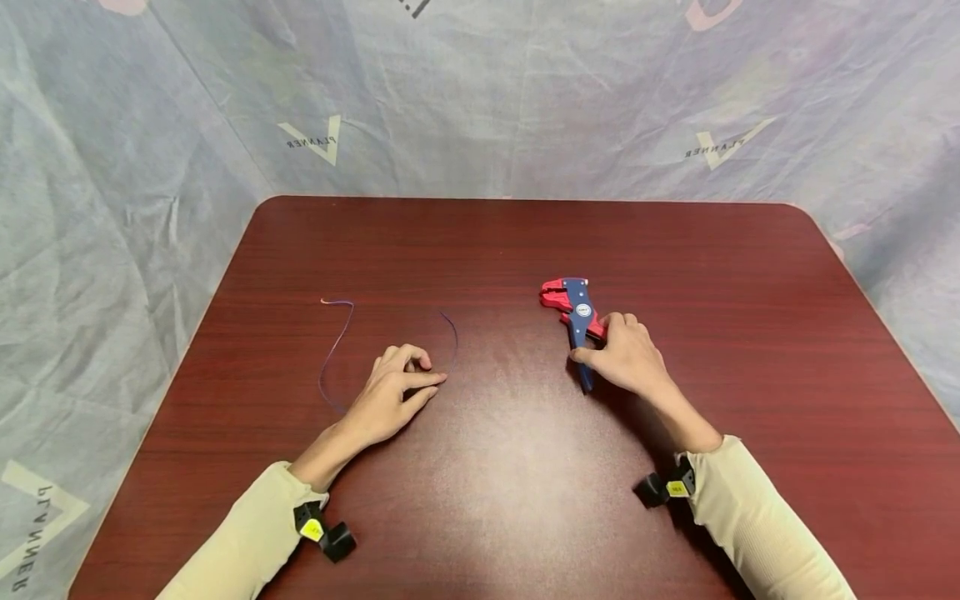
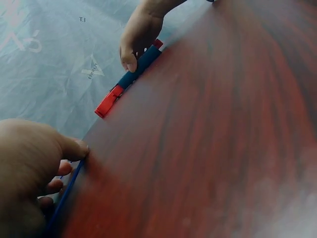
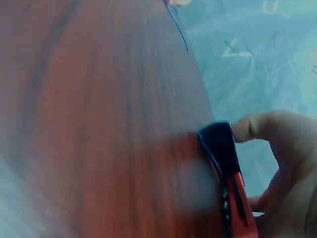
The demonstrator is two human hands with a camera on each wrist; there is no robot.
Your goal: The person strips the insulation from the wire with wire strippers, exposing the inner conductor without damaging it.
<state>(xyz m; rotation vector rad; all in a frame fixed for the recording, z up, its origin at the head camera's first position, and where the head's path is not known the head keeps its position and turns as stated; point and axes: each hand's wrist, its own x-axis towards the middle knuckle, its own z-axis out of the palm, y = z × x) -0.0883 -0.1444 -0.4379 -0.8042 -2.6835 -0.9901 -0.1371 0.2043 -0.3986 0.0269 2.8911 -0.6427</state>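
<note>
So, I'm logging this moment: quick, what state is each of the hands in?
Left hand: at the blue wire; whether it pinches cannot be told.
Right hand: closed, holding the red-and-blue wire stripper.

The wire stripper (image 1: 576,331) is showing a dark blue body and handle with red jaws and a red lever, while its round badge (image 1: 583,310) is standing out white. The wire (image 2: 68,194) is appearing blue, leaning to violet in the head view, with one end looking orange. The tabletop (image 1: 487,250) is displaying reddish brown with darker woodgrain streaks. Both sleeves (image 1: 243,529) are looking plain cream; the black wrist cameras (image 1: 338,542) are bearing yellow labels (image 1: 312,529). The pale grey-blue cloth backdrop (image 1: 450,108) is carrying cream V shapes overprinted with dark "PLANNER" lettering in mirror writing.
</note>
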